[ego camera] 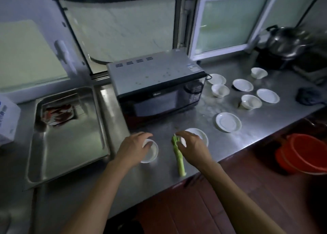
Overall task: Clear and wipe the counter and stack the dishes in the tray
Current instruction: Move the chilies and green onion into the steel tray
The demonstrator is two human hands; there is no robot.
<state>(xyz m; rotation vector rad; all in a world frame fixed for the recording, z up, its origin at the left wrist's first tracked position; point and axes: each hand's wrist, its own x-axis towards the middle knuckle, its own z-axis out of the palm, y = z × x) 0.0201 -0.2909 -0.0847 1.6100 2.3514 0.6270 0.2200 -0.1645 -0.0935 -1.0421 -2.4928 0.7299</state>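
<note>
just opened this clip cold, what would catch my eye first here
Two bare hands work at the front edge of the steel counter: the left hand grips a small white bowl, the right hand reaches over a pale green vegetable stalk. Behind them sits a black and silver microwave oven, with white saucers and cups scattered to its right. A large empty-looking steel tray lies far left.

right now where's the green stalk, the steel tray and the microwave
green stalk [179, 158]: head view, middle of its pale stem.
steel tray [103, 127]: head view, its right rim.
microwave [152, 72]: head view, its grey top panel.
</note>
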